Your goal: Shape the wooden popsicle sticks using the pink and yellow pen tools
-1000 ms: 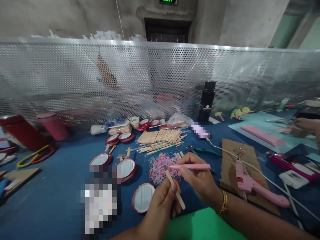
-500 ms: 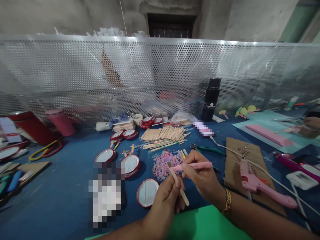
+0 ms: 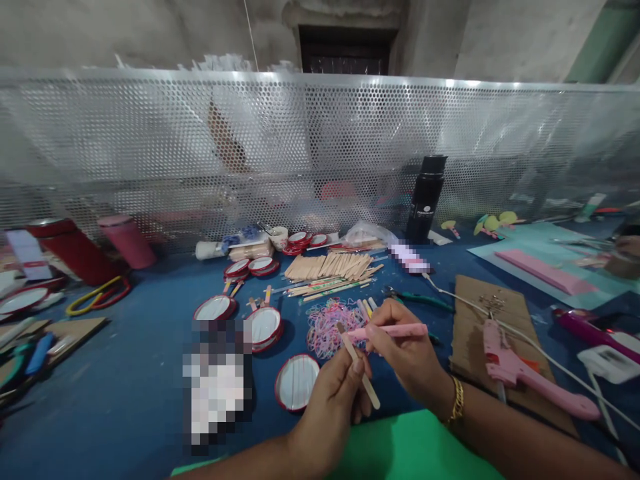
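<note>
My left hand (image 3: 336,403) pinches a wooden craft stick (image 3: 367,387), held tilted with its upper end darkened. In my right hand (image 3: 400,347) is a pink marker (image 3: 400,331), gripped like a pen, its tip at the upper part of the stick. Just behind both hands lies a pile of multicoloured rubber bands (image 3: 325,327), with a few more markers (image 3: 367,309) at its right side. A round red-rimmed disc (image 3: 296,381) rests left of my left hand. Beneath my forearms is a green sheet (image 3: 400,440).
A heap of craft sticks (image 3: 325,267) lies farther back. On the right, a pink glue gun (image 3: 515,367) rests on cardboard (image 3: 465,327), near green-handled pliers (image 3: 425,299). A black bottle (image 3: 427,200) stands before the perforated metal screen (image 3: 250,133). More red-rimmed discs (image 3: 263,327) sit to the left.
The whole view has shifted slightly, so everything appears a little farther right. Both hands keep their hold on the stick and the marker; the marker tip stays near the stick's upper end.
</note>
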`<state>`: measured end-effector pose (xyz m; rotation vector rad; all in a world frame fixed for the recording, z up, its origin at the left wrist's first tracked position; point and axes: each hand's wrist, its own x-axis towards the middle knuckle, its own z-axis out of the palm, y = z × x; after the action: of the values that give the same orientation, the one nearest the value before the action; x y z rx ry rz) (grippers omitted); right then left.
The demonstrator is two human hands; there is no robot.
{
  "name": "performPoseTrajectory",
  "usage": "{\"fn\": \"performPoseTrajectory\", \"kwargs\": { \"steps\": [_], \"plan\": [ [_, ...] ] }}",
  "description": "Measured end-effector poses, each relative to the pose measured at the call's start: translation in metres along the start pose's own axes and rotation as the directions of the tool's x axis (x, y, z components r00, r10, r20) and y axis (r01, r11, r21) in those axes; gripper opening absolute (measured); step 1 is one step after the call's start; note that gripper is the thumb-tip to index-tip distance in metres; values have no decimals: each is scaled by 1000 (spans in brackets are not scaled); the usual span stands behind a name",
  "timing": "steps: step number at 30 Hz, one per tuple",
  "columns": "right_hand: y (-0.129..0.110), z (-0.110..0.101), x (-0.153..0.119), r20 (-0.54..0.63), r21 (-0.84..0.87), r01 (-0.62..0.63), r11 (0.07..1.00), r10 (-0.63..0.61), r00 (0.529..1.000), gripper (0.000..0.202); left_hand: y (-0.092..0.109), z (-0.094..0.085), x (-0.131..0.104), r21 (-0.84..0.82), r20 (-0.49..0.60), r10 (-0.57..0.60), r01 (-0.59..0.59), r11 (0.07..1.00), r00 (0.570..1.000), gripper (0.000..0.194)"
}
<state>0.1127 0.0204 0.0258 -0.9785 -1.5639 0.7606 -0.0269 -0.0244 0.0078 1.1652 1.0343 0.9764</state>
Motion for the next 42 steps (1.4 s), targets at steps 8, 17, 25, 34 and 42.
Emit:
{"fn": "performPoseTrajectory", "kwargs": {
  "steps": [8,17,25,34,42],
  "plan": [
    [6,-2,0,-9,-2,5,1000,-5,1000,20,2,1,-2,17,-13,-3,3,1000,1000,48],
    [6,-3,-1,18,-34,40,999,-39,999,21,0,0,-2,30,7,9,-10,999,1000,45],
    [2,-3,-1,26,-34,46,998,-45,999,22,-1,0,-1,27,16,3,-4,1000,1000,41],
    [0,-3,0,-4,-16,25,1000,-26,1000,20,0,0,-3,44,2,7,-7,999,1000,40],
    [-1,-3,1,-28,-8,20,1000,-20,999,20,2,1,-3,30,-15,-9,9,999,1000,47]
  ]
}}
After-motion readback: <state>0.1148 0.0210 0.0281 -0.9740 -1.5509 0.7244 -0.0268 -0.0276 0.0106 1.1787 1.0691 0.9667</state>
